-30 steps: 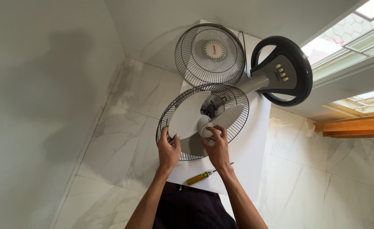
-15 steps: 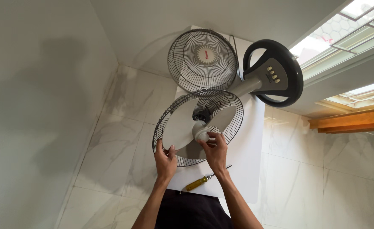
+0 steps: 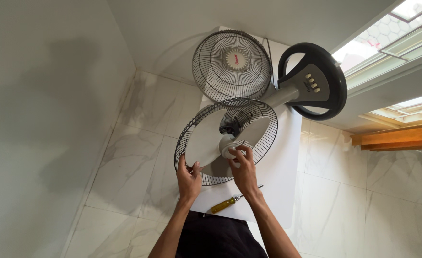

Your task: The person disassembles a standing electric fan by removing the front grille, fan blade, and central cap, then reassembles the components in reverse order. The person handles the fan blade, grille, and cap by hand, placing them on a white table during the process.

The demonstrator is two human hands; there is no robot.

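Observation:
A stand fan lies on a white sheet (image 3: 282,181) on the floor. Its rear wire guard (image 3: 261,125) faces me with the pale blade (image 3: 206,143) inside. My left hand (image 3: 188,180) grips the guard's near rim. My right hand (image 3: 243,168) pinches the white hub cap (image 3: 227,147) at the blade's centre. The detached front grille (image 3: 231,64) lies beyond, flat on the sheet. The fan's round black base (image 3: 316,81) with a grey button panel lies to the right, joined by a grey pole.
A yellow-handled screwdriver (image 3: 226,204) lies on the sheet near my right wrist. A white wall (image 3: 43,119) rises at the left. Marble floor tiles (image 3: 139,157) surround the sheet. A window and a wooden beam (image 3: 392,136) are at the right.
My view has shifted a little. My right hand's fingers stay on the hub cap and have turned slightly around it. My left hand keeps its hold on the guard rim.

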